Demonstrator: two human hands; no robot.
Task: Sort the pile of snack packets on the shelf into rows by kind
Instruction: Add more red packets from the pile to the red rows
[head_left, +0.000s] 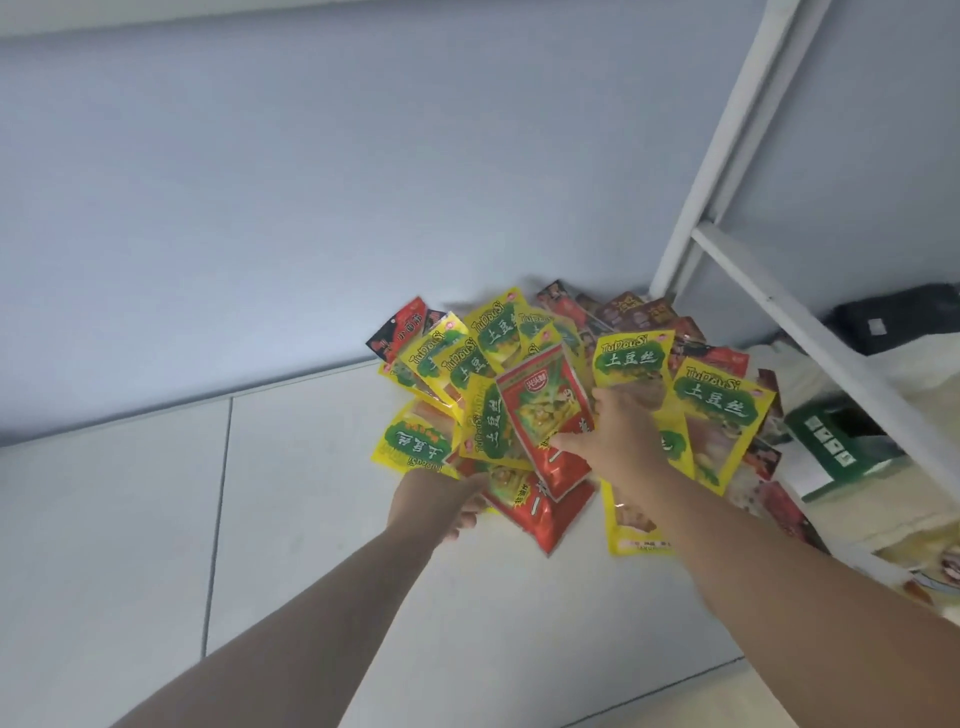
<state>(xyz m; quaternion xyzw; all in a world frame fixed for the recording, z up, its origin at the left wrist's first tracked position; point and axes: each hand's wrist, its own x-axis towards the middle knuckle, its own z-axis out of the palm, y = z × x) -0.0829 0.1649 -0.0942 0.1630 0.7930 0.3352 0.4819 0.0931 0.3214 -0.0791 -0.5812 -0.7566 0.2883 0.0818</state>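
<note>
Pile of snack packets (498, 338) on shelf (311, 467); right hand (618, 431) pinches red packet (545, 410) atop it; left hand (441, 499) at pile's near edge, perhaps tucked under, grip unclear

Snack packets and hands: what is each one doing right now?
Pile of snack packets: heaped, kinds mixed, not yet in rows.
Red packet: on top of the pile, tilted, held by the right hand.
Right hand: grips the red packet, thumb on its front.
Left hand: at the pile's near edge, fingertips hidden under packets; grip unclear.
Lower red packet: lying at the pile's front edge.
</note>
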